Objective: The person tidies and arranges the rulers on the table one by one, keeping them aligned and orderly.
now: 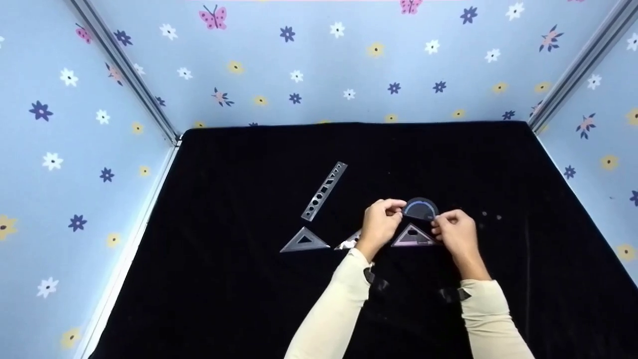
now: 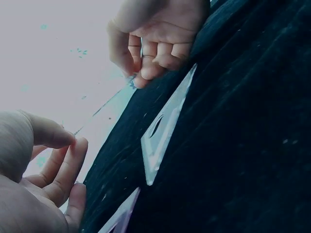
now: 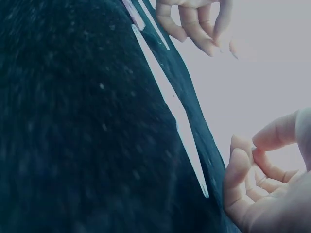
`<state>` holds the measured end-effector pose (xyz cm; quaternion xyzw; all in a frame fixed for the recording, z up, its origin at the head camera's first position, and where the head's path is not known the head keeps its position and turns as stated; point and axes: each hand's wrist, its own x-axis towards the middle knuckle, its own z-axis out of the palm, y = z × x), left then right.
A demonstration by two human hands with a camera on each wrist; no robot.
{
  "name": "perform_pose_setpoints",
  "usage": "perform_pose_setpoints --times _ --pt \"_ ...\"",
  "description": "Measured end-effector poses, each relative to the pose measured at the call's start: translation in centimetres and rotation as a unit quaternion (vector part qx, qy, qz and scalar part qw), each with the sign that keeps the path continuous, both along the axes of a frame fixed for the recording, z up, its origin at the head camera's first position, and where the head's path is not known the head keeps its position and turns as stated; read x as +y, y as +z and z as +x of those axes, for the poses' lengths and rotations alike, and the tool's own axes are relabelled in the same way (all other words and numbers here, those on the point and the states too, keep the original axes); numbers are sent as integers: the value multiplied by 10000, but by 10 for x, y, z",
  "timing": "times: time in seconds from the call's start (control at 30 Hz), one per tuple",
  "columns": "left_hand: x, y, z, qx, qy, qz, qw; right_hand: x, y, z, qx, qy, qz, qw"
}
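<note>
A clear protractor (image 1: 420, 208) with a blue arc is held above the black cloth, its flat side toward me. My left hand (image 1: 380, 223) pinches its left end between thumb and fingers. At the right end, my right hand (image 1: 457, 234) pinches it the same way. Seen edge-on in the left wrist view, the protractor (image 2: 99, 109) is a thin line between the hands. Just below it on the cloth lies a clear set square (image 1: 401, 241) with a pinkish edge. Another set square (image 1: 346, 244) is partly hidden by my left hand.
Farther left on the black cloth (image 1: 224, 199) lies a third set square (image 1: 305, 245). Above that, a ruler (image 1: 322, 193) with cut-out shapes lies slanted. Small pale spots (image 1: 499, 217) show to the right. Flower-patterned walls (image 1: 319, 65) enclose the back and sides.
</note>
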<state>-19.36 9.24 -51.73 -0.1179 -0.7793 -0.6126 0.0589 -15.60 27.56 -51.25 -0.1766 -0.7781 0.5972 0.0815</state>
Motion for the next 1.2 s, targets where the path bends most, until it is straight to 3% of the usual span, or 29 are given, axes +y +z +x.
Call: perform_pose_setpoints --times 0.37,0.57,0.8,0.97,1.2 --pt "19 6 11 -253 -292 -77 9992 21 -2 14 15 -97 -63 9999" --pt "24 10 18 -608 -311 -166 9975 29 1 20 10 -39 125 9999" --pt "32 14 23 -961 -602 -467 9925 41 3 26 -104 -41 352 9993" --pt "39 13 27 -1094 -781 -701 9884 50 0 31 -208 -116 315 9992" --pt "49 8 32 -1385 -935 -456 9849 64 -3 36 -303 -200 364 9987"
